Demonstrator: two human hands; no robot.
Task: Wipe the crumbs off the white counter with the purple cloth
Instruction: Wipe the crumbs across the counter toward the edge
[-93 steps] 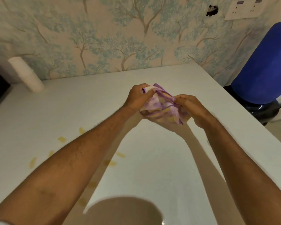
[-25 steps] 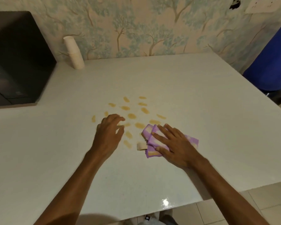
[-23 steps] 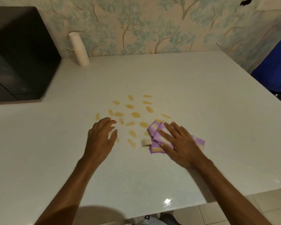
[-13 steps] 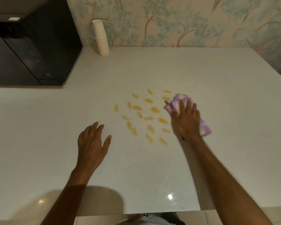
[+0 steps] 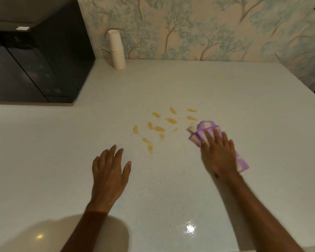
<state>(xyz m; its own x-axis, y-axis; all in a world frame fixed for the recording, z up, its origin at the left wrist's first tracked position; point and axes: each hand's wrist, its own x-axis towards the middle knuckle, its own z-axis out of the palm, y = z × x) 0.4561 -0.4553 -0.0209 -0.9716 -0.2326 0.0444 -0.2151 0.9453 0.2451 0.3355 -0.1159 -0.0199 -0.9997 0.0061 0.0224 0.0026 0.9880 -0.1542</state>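
Note:
Several yellow crumbs point(image 5: 159, 128) lie scattered in the middle of the white counter point(image 5: 225, 99). The folded purple cloth point(image 5: 204, 130) lies flat on the counter just right of the crumbs. My right hand point(image 5: 217, 153) presses down on the cloth with its fingers spread, covering the cloth's middle. My left hand point(image 5: 109, 171) rests flat on the counter, fingers apart, below and left of the crumbs, holding nothing.
A black microwave point(image 5: 35, 59) stands at the back left. A stack of white paper cups point(image 5: 117, 50) stands against the tree-patterned wall. The counter's front edge runs along the bottom of the view, its right edge at the far right.
My right hand has dragged the cloth back toward me over the right side of the crumbs, and fewer crumbs lie there now. My left hand has stayed flat on the counter.

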